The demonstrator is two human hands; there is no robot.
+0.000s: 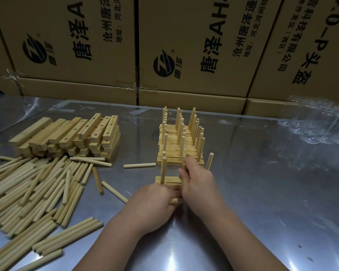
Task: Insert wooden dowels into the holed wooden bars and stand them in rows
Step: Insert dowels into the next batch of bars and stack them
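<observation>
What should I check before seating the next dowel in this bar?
1. The bar lies flat on the table: ok.
2. The left-end dowel stands upright in the bar: ok.
3. The right hand has its fingers curled round the middle dowel: ok.
4. The right-end dowel is seated: cannot tell, the right hand hides its base.
5. The left hand holds a spare dowel: ok.
6. The finished rows stand apart from the bar: ok.
</observation>
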